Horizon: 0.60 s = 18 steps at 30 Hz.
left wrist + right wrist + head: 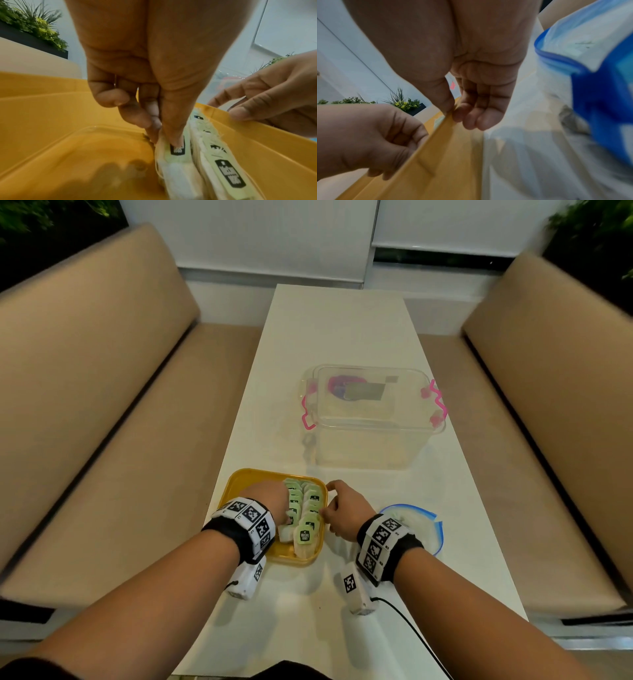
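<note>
A yellow tray (244,481) sits on the white table's near end and holds rows of white tea bags with green tags (307,520). My left hand (286,511) reaches into the tray. In the left wrist view its thumb and fingers (163,136) pinch the top of one tea bag (178,163) at the left end of the stack, beside a further row (228,174). My right hand (327,498) is at the tray's right rim, and the right wrist view shows its thumb and fingertips (453,113) pinching that yellow rim (436,155).
A clear lidded plastic box (373,419) with pink latches stands farther along the table (342,337). A blue-edged zip bag (426,525) lies just right of my right wrist, close in the right wrist view (599,88). Beige benches (85,405) flank the table.
</note>
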Motion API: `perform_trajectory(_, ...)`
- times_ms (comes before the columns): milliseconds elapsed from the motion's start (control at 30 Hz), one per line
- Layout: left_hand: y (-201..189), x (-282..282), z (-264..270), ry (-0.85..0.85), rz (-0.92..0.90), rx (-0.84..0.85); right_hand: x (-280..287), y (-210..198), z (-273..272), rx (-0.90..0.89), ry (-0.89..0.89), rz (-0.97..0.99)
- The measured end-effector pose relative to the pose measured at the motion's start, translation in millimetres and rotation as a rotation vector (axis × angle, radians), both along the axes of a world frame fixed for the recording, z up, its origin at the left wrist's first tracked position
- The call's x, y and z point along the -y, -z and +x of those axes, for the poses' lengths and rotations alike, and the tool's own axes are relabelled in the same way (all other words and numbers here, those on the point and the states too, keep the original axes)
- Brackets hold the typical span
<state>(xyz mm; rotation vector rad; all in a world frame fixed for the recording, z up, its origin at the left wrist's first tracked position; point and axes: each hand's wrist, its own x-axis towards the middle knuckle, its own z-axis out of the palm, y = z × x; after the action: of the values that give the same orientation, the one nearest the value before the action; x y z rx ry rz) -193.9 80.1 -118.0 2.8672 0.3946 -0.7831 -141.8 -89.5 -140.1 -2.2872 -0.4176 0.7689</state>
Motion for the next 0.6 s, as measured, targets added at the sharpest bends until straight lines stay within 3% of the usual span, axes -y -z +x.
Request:
perform_trajectory(200,4.3,6.3,-13.3,-0.066,0.003,-0.051,0.2,0.3,-0.8,-0.019,0.003,0.038)
perform_trajectory(300,26.9,1.9,-14.6,-0.068,0.066,-0.199,0.2,0.4,-1.1,-0.025,-0.002,0.047)
perform_trajectory(400,84.4,-13.9,-6.3,-0.145,0.052,-0.204,1.0,0.4,-0.1,-0.022,-0.022,0.048)
perform_trajectory(500,69.2,-3.6,-5.0,-0.146,0.044,-0.222,1.1,0.7,0.9,-0.011,-0.047,0.05)
perform_trajectory(567,102.1,-15.2,1.3,-0.163,0.019,-0.169,1.0,1.2,0.8,-0.006,-0.056,0.053)
perform_trajectory(600,93.9,-12.5,1.5,-0.184,0.022,-0.196,1.0,1.5,0.9,-0.004,-0.058,0.053)
